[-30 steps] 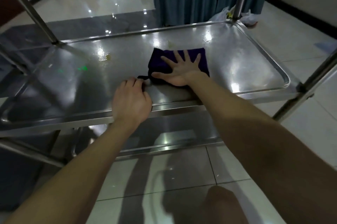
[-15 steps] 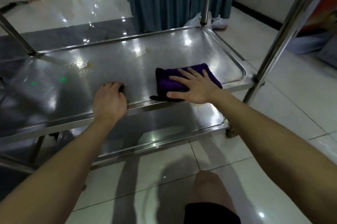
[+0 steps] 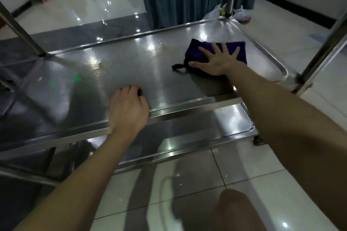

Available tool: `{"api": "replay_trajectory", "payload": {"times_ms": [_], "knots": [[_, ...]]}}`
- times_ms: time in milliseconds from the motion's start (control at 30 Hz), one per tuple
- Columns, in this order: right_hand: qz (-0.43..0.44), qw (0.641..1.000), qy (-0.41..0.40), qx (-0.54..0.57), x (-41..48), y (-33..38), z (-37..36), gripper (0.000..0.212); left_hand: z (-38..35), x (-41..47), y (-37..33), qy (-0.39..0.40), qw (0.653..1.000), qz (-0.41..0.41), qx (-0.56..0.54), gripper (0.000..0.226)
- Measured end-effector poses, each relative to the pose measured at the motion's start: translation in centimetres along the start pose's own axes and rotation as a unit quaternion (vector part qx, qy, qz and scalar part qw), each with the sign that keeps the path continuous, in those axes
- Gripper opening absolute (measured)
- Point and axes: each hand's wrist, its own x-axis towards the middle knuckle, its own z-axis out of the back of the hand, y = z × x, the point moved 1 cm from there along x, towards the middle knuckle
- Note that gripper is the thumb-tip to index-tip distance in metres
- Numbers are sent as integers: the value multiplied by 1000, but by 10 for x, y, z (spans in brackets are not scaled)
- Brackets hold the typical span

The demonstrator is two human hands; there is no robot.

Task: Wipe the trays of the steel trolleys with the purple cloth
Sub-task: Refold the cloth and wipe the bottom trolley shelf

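Head view: flat right hand [image 3: 219, 61] has pushed purple cloth [image 3: 199, 52] farther back; left hand [image 3: 127, 110] grips tray [image 3: 131, 65] rim.

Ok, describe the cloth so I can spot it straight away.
Find the steel trolley's middle tray, toward its right end. The purple cloth lies flat there under the spread right hand, the only dark soft thing on the shiny metal.
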Motion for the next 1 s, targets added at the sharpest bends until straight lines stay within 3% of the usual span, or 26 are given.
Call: {"api": "replay_trajectory", "payload": {"times_ms": [200, 567, 667, 767, 933, 1000], "knots": [[101, 995, 7, -5, -5, 95, -23, 118, 0, 3, 4, -9, 1000, 20, -15, 35], [234, 971, -38, 0, -139, 95, -52, 100, 5, 4, 1, -4, 999, 32, -25, 39], [230, 968, -94, -26, -159, 101, -62, 91, 7, 4, -2, -2, 999, 43, -31, 40], [221, 970, -102, -11, -170, 104, -59, 82, 10, 2, -3, -4, 999, 40, -34, 40], [212, 955, -169, 122, -187, 97, -58, 50, 10, 0, -3, -9, 999, 32, -23, 39], [190, 941, -213, 180, -191, 92, -60, 46, 9, 0, -3, -12, 1000, 24, -14, 38]]}}
